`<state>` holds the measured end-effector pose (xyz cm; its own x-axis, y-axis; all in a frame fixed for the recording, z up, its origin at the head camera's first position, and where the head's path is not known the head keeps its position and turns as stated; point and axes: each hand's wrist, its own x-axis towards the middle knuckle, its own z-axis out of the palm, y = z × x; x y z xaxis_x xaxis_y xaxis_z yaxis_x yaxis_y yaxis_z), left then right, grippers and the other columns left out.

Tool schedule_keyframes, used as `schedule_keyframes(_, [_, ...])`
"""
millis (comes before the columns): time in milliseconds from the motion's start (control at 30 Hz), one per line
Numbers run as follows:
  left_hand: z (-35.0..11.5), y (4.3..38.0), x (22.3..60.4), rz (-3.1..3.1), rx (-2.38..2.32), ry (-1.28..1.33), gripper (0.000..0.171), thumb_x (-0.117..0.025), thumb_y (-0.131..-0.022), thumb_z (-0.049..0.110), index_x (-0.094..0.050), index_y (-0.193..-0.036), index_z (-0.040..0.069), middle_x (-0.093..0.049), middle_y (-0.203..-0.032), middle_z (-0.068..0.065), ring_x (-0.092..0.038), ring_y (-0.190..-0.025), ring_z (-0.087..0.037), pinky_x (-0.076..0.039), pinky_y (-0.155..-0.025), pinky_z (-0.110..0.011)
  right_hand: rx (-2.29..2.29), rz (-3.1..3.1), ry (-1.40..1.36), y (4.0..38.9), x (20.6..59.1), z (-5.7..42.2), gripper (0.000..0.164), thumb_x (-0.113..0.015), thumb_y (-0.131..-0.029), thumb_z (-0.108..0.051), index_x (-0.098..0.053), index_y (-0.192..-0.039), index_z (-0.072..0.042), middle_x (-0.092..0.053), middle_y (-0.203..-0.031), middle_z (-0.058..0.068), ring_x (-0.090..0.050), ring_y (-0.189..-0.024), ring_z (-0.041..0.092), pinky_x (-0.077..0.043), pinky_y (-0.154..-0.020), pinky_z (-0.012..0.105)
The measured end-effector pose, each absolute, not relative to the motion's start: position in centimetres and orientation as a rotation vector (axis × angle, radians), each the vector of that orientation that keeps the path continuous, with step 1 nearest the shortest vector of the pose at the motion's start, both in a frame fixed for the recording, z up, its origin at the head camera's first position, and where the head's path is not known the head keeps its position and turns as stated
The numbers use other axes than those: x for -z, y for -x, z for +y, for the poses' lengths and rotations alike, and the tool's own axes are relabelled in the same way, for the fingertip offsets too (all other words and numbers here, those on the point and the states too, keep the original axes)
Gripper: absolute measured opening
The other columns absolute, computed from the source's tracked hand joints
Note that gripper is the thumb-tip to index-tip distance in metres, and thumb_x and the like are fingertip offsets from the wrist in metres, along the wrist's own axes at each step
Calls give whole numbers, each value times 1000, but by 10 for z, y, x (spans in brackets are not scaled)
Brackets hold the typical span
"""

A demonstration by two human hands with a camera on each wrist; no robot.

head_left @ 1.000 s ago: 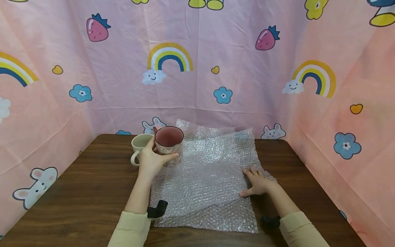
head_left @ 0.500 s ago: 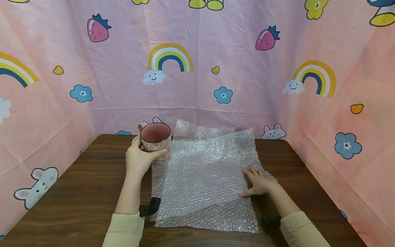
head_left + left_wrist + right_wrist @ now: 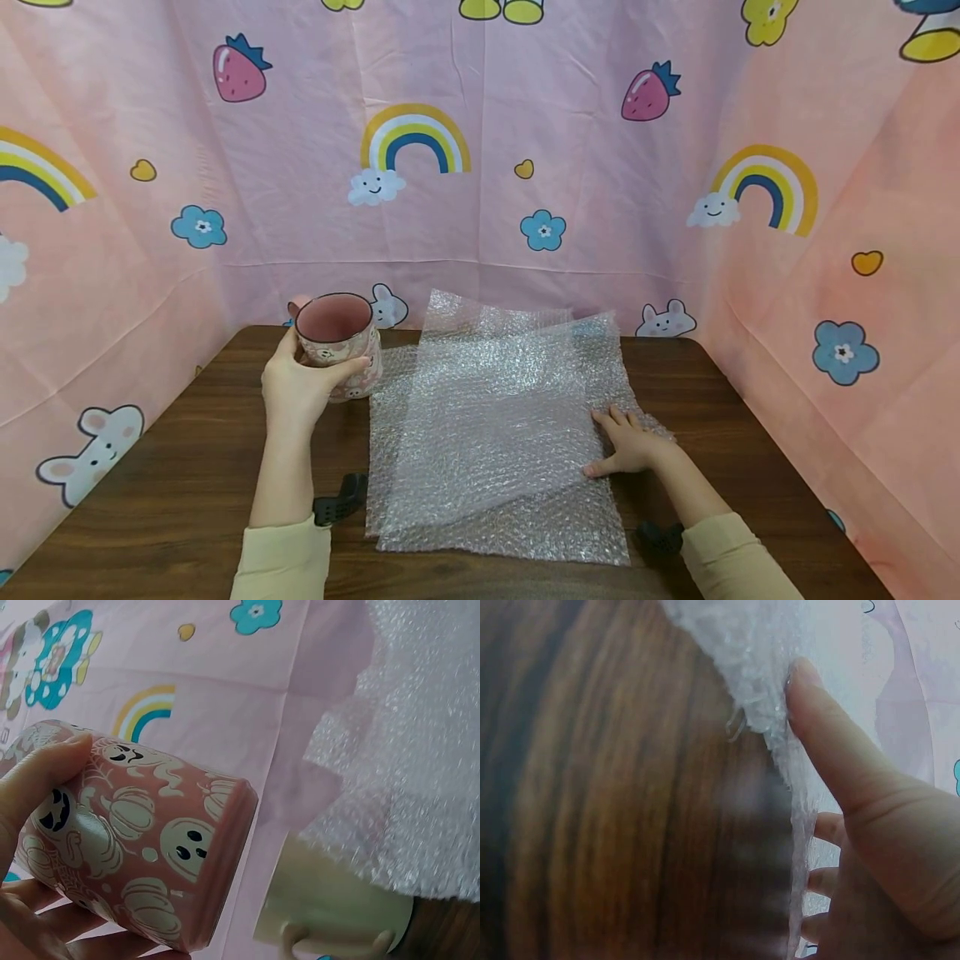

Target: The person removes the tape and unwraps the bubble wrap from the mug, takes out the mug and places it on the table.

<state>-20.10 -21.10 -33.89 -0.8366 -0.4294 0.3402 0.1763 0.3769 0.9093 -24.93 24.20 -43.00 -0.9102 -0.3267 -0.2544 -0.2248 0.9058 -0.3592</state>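
My left hand [image 3: 296, 392] grips a pink mug [image 3: 335, 318] in the air over the table's left side, thumb on one side and fingers round the other. White pumpkins and ghosts cover the mug's wall [image 3: 127, 817], as the left wrist view shows. Beyond it in that view stands a cream mug [image 3: 322, 900] beside the bubble wrap; in the head view the pink mug and my hand hide it. My right hand [image 3: 630, 446] rests with spread fingers on the right edge of the layered bubble wrap sheets [image 3: 487, 433]. In the right wrist view the thumb [image 3: 836, 735] lies along the wrap's edge.
The dark wooden table [image 3: 165, 492] carries the wrap across its middle. A pink patterned curtain [image 3: 480, 125] hangs round the back and both sides. On each wrist is a black mount, the left one [image 3: 341, 498] above the table near the wrap.
My left hand has carried the pink mug leftward, off the wrap's left part and in front of the cream mug, which is now hidden in the head view. The right hand has stayed put.
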Motion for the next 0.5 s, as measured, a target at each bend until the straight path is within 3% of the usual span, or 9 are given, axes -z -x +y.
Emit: schedule_keyframes(500, [-249,188,336,-2062,1453,-457,91,-90,-63,39,-46,-142,27,-51,-138,0,-49,-124,-19,-44,-97,-40,477,2743,402,251,431,243,110,-75,-73,-59,-21,-152,-4,-4,-153,31,-1,-136,56,-15,-91,80])
